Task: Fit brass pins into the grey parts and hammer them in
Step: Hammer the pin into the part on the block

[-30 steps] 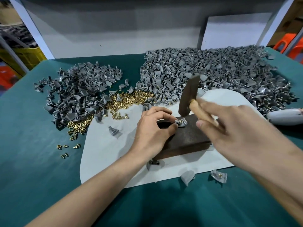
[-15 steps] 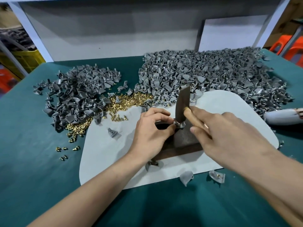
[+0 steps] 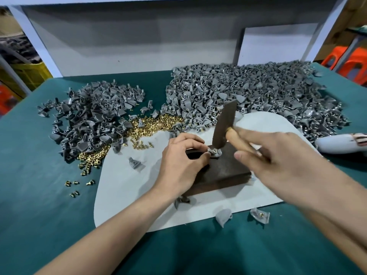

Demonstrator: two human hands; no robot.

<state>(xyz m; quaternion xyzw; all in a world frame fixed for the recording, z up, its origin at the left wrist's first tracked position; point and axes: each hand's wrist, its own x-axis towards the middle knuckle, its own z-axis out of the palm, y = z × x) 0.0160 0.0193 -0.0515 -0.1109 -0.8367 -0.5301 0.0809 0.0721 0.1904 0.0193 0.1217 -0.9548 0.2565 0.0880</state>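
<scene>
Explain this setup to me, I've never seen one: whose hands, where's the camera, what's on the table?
No machine: a person works bare-handed, and the one picture comes from a camera on their head, looking down. The left hand pinches a grey part on a dark block. The right hand holds a hammer, its head down close to that part. The block sits on a pale mat over a green table cover. Behind lie loose brass pins between a smaller heap of grey parts, left, and a larger heap, right.
</scene>
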